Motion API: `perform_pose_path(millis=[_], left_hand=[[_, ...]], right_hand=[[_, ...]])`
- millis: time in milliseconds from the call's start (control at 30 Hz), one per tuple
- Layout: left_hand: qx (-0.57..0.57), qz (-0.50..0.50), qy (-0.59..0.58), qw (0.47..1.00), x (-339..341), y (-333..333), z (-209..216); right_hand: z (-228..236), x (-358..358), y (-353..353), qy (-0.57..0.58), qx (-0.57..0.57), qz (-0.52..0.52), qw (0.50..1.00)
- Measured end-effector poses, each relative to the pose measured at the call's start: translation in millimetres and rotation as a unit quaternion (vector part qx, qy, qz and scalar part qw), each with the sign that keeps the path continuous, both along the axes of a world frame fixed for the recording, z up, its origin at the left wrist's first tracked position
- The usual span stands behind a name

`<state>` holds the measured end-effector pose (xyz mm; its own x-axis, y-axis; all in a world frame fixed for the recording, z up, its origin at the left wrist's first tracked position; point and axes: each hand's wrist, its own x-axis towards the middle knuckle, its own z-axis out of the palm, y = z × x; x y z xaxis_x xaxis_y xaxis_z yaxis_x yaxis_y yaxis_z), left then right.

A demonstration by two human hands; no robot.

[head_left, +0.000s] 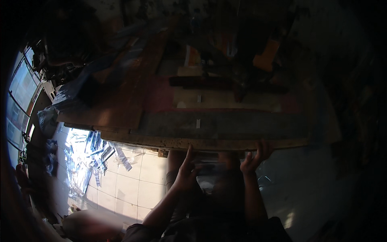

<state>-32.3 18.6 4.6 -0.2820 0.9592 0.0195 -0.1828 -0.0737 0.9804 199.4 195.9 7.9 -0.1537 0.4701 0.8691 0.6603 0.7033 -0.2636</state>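
Observation:
In deep shadow, a worktable [225, 124] spans the view, its worn wooden front edge facing me. My left hand [186, 171] is at this edge, left of the middle, with the index finger stretched up against it; its other fingers are partly hidden. Farther right, my right hand [254, 158] rests at the same edge with fingers raised over it and the thumb apart. I see nothing held in either hand. Beyond them on the tabletop lie a small pale strip [198, 124], a second small strip [198, 98] and a long dark bar [201, 82].
A brown board [121, 103] covers the table's left side. An orange piece [267, 55] stands out at the back. Shiny scrap strips [90, 155] litter the sunlit tiled floor [129, 179] at left. Windows [23, 90] line the far left. A blurred rounded thing [90, 224] is at lower left.

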Motion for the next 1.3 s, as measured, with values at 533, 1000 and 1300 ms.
perform_pose_path(millis=[533, 1000, 1300], left_hand=[[0.018, 0.005, 0.173, 0.985, -11.2, -0.6, 12.6], [0.107, 0.046, 0.227, 0.967, -11.5, -1.7, 26.6], [0.039, 0.014, 0.185, 0.982, -10.1, -4.1, 22.1]], right_hand=[[111.5, -126.8, 89.3, -0.23, -0.157, 0.242, 0.929], [92.6, -197.8, 215.9, -0.281, -0.439, 0.203, 0.829], [96.1, -169.3, 206.9, -0.221, -0.42, 0.32, 0.82]])
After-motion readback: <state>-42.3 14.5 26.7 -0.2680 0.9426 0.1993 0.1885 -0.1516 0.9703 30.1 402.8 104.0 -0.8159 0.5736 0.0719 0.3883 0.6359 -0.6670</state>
